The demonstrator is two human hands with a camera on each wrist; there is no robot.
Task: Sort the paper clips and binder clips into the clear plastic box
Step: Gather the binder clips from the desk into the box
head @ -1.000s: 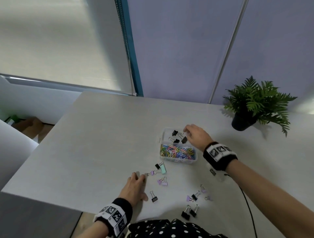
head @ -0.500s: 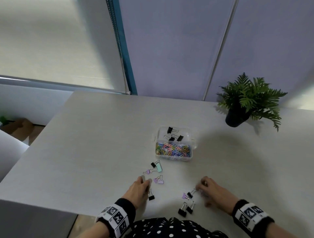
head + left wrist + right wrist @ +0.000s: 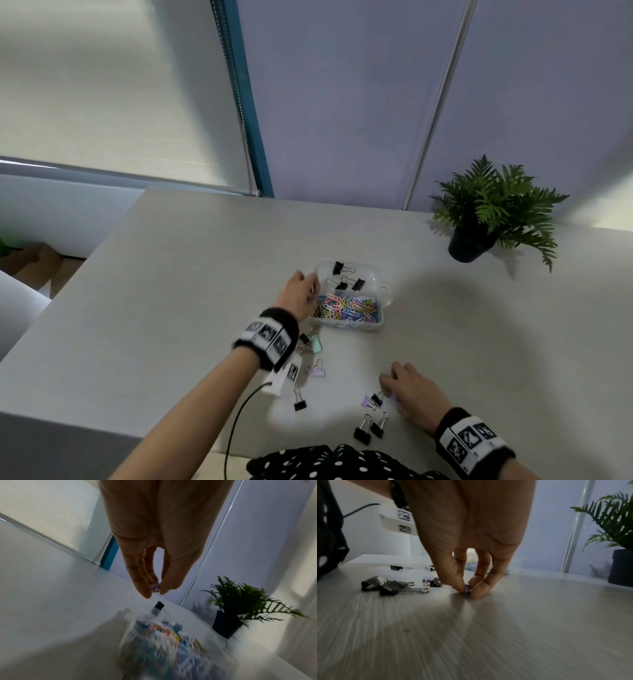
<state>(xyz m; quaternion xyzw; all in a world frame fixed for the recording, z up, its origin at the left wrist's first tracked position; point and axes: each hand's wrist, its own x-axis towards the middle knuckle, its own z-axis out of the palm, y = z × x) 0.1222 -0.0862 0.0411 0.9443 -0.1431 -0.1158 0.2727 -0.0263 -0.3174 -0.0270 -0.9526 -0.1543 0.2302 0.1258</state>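
The clear plastic box [image 3: 379, 274] holds coloured paper clips [image 3: 347, 308] in its near part and black binder clips [image 3: 346, 277] in its far part. My left hand [image 3: 301, 291] hovers at the box's left edge, pinching a small purple binder clip [image 3: 155, 588] between thumb and fingers. My right hand [image 3: 407, 390] is down on the table near the front, pinching another small purple binder clip [image 3: 467, 588] that still touches the tabletop. Several loose binder clips lie on the table: black ones [image 3: 370, 428], a purple one [image 3: 317, 371], a mint one [image 3: 317, 346].
A potted fern [image 3: 493, 212] stands at the back right of the table. The table's front edge [image 3: 102, 431] runs close to my body. A white tagged device with a cable [image 3: 284, 377] hangs under my left wrist.
My left hand rose from the table front and moved to the box's left edge with a purple clip. My right hand stayed near the front clips and closed its fingertips on a small purple clip.
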